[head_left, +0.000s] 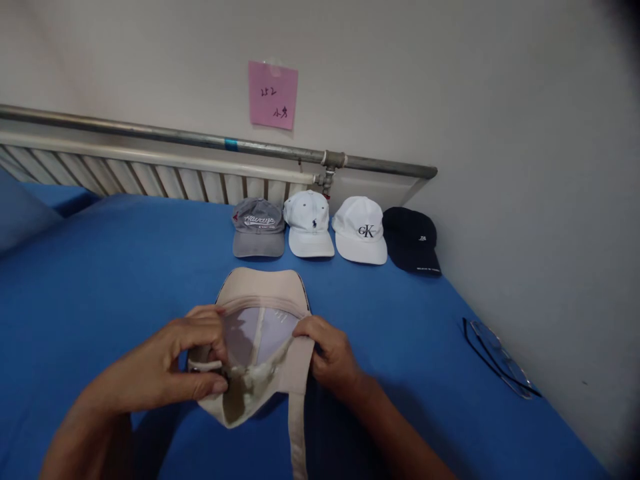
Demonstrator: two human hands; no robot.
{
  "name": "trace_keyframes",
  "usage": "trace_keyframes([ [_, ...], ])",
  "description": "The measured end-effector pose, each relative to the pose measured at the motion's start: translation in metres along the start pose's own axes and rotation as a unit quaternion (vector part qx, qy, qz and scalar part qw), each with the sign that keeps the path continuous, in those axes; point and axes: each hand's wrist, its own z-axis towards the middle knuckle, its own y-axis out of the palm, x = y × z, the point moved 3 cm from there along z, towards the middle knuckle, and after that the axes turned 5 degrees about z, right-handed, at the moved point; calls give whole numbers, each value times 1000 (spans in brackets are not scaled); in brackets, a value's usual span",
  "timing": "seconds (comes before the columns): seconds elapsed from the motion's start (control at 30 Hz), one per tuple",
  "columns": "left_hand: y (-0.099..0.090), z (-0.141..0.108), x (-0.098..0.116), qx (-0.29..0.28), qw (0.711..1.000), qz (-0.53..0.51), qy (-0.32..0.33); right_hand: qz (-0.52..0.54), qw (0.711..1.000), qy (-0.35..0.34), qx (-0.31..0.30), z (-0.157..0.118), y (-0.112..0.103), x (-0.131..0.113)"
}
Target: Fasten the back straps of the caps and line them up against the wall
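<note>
A beige cap (pixel 265 285) is held upside down over the blue surface, its inside facing me and its brim pointing away. My left hand (pixel 173 360) pinches the cap's left back edge, near a small dark buckle. On the opposite side, my right hand (pixel 330 353) grips the edge, thumb over the fabric, with some fingers hidden behind it. A loose beige strap (pixel 297 433) hangs down from the cap beside my right hand.
Along the far edge sit a grey cap (pixel 259 230), a pale blue cap (pixel 309 223), a white cap (pixel 360 230) and a black cap (pixel 411 240). Glasses (pixel 500 360) lie at the right edge. Behind are a radiator (pixel 165 180), a metal pipe (pixel 175 135) and a pink note (pixel 273 95).
</note>
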Motion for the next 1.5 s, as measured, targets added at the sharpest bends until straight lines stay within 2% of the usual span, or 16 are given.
trace_keyframes([
  [0.1,2,-1,-2,-63,996,48,30,19,998,19,55,-1,-2,6],
  [0.2,2,2,-6,-19,999,37,20,31,993,48,101,-1,-7,9],
  [0.3,4,6,-10,36,999,31,-1,41,989,72,122,0,-13,11],
  [0.4,8,7,-14,48,999,6,-12,62,985,95,130,0,-15,14],
  [0.57,9,6,-20,100,993,-45,-51,79,979,112,151,0,-17,17],
  [0.77,12,8,-22,113,990,-54,-63,69,978,107,164,3,-19,17],
  [0.93,8,6,-28,100,992,-43,-56,31,989,75,124,2,-22,9],
  [1.07,7,4,-29,103,991,-62,-65,-22,996,12,81,-5,-26,-3],
  [1.2,6,5,-29,139,980,-122,-77,-60,994,-82,33,-12,-25,-21],
  [1.3,5,6,-30,162,971,-152,-91,-81,989,-126,0,-15,-23,-38],
  [1.4,5,7,-33,168,964,-175,-108,-95,983,-143,-56,-17,-19,-57],
  [1.5,4,5,-34,177,958,-196,-112,-68,984,-125,-110,-19,-15,-70],
])
